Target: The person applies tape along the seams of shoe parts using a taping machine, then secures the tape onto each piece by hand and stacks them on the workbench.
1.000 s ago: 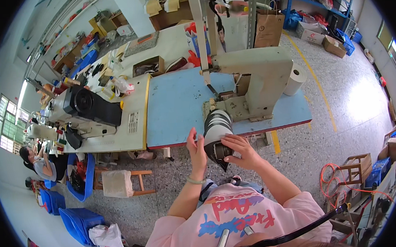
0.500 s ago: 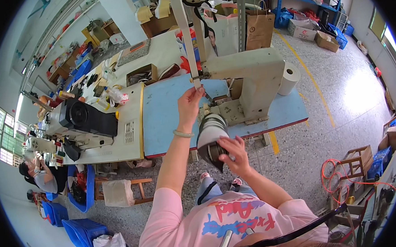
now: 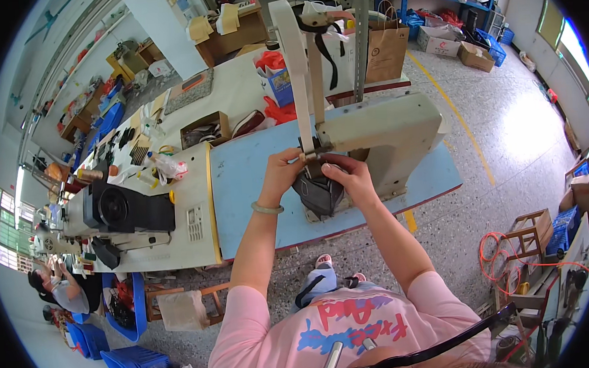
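Observation:
A pale machine with a long arm, like a sewing machine, stands on the blue tabletop. Under its head hangs a dark grey piece, shaped like a shoe upper; its top edge is hidden behind my fingers. My right hand pinches that edge from the right. My left hand is closed at the left of the machine head, thumb and fingertips together by the piece's top; what they hold is too small to make out. A tall white upright part rises above the head.
On the left stands another machine with a black motor housing. Behind lie an open box with shoes and a red-and-blue carton. A stool and a blue basket are lower left. A seated person works far left.
My right hand has risen from below the machine to its head, beside my left hand. The grey piece has turned and moved up under the head. My left hand has shifted slightly down.

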